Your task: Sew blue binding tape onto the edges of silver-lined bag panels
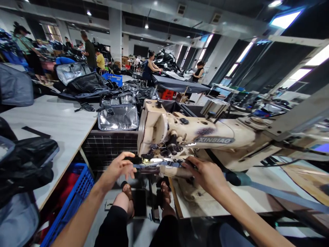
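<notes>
A cream sewing machine [216, 132] with a narrow cylinder arm [169, 171] stands in front of me. A grey strip of tape [146, 165] lies along that arm under the machine head. Just left of the strip's end, my left hand [120, 168] is open, its fingers spread and curved. My right hand [205, 171] is over the cylinder arm, fingers bent down at the tape's right part; what they grip is hidden. A wider grey-blue band [280, 193] runs in from the right, passing behind my right wrist.
Black bag pieces [28, 161] lie on the white table [69, 116] to the left. Below it stands a blue crate [84, 181]. Silver-lined bags [118, 117] are piled behind the machine. A wire mesh panel [108, 147] stands beyond my left hand. Several people work farther back.
</notes>
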